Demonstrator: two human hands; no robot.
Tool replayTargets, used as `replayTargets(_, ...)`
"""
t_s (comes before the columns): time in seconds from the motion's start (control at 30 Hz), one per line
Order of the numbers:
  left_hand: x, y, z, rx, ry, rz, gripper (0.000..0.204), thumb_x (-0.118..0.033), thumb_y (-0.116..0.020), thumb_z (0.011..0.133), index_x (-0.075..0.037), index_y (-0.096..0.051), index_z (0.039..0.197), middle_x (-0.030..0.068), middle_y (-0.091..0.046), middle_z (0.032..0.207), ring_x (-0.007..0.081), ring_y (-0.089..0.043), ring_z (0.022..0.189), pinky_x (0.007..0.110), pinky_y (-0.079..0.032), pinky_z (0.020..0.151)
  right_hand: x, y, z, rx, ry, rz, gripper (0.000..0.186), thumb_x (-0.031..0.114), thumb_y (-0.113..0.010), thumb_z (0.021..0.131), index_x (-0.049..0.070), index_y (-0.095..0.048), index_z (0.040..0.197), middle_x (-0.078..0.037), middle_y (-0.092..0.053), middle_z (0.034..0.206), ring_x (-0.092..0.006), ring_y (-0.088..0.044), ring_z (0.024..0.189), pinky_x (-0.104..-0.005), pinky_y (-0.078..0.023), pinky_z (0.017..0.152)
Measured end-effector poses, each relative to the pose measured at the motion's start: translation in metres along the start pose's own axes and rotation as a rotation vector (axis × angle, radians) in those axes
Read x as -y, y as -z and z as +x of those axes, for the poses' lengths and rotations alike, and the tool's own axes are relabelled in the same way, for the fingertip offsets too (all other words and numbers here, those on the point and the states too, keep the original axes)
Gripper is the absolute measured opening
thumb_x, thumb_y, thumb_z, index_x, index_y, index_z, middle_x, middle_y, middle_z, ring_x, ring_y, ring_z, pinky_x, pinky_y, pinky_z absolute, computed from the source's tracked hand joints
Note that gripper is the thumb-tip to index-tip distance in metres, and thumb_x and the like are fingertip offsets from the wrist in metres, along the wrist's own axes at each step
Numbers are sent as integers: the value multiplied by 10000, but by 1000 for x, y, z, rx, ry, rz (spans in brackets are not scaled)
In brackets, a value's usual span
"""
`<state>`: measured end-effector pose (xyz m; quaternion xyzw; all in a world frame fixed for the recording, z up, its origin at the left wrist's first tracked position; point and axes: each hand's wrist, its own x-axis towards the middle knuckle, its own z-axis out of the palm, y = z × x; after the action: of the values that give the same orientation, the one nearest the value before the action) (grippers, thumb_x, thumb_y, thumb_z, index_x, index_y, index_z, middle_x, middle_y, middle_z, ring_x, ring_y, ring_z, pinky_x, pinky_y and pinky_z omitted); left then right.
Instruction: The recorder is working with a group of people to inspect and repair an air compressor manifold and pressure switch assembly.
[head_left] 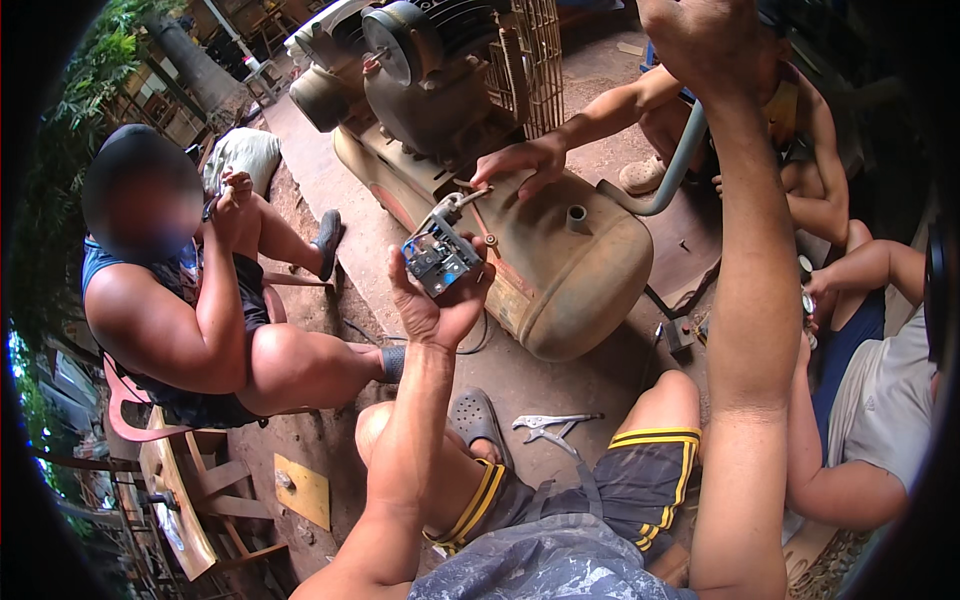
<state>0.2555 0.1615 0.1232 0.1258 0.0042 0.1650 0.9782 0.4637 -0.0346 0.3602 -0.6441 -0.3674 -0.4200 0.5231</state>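
Our left hand [442, 312] clasps the switch box [440, 264] near the tank [590, 265]; our farther right hand's [700, 42] fingers we cannot tell.

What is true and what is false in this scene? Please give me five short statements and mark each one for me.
1. The wearer's left hand holds a small device with its inner parts showing. True.
2. The wearer's right hand grips the silver pliers. False: the pliers lie on the ground, while that hand is raised at the picture's top edge.
3. A co-worker's hand reaches over the brownish metal tank. True.
4. The yellow plate sits on top of the tank. False: it lies on the ground, at the lower left.
5. The person at the left is standing. False: that person is seated.
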Motion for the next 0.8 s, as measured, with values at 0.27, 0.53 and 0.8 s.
replayTargets(0.27,2,3,7,-24,78,2,601,-584,-653,899,-67,-658,1205,156,-698,1114,351,-652,1090,477,-514,915,3,3,-1,-6,50,-62,169,51,-595,836,-4,-734,915,-76,-699,658,-103,-618,555,-276,-472,511)
replayTargets(0.53,-4,-2,2,0,59,0,635,-570,-653,903,-10,-645,1203,157,-687,1156,362,-626,1162,499,-529,952,3,1,-3,-13,26,2,156,19,-586,845,-15,-725,907,-59,-686,660,-90,-606,558,-254,-462,505)
replayTargets(0.8,-5,-6,0,-1,49,-27,562,-539,-670,904,-72,-653,1215,151,-666,1157,349,-617,1087,445,-526,878,8,-12,9,7,-273,-5,147,15,-589,848,-20,-721,903,-55,-684,677,-88,-614,583,-256,-478,522)
